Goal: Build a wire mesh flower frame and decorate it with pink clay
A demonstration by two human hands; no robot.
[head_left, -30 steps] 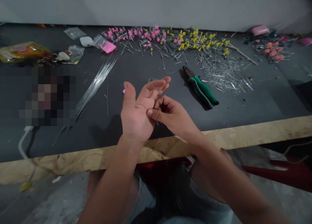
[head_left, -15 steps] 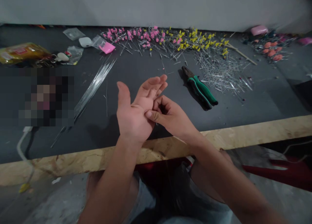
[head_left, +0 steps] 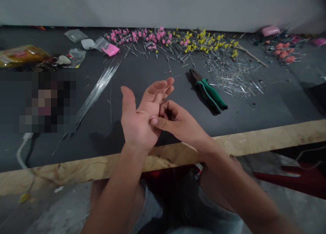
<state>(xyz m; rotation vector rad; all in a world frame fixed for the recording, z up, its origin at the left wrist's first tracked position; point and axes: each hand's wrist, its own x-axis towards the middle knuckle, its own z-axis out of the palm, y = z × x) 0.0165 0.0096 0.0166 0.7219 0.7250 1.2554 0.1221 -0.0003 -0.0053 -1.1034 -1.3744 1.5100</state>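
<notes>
My left hand (head_left: 141, 120) is open, palm up and fingers spread, above the front part of the dark tabletop. Against its palm presses the thumb of my right hand (head_left: 175, 120), whose fingers are curled at the palm's outer edge. A small pink piece (head_left: 153, 117) shows at the tip of that thumb, between it and the left palm; most of it is covered. To the right of both hands lie pliers (head_left: 207, 91) with green and black handles. A bundle of straight metal wires (head_left: 98, 93) is on the left.
Along the wall lie wire stems with pink tips (head_left: 152, 37) and yellow tips (head_left: 203, 40). A heap of bare wire pieces (head_left: 233, 76) is beyond the pliers. A pink-filled bag (head_left: 110, 50) and a yellow packet (head_left: 22, 55) sit at the back left. The wooden edge (head_left: 102, 164) runs in front.
My right thumb has shifted slightly on the left palm, and a bit of pink now shows at its tip. The view has moved very little.
</notes>
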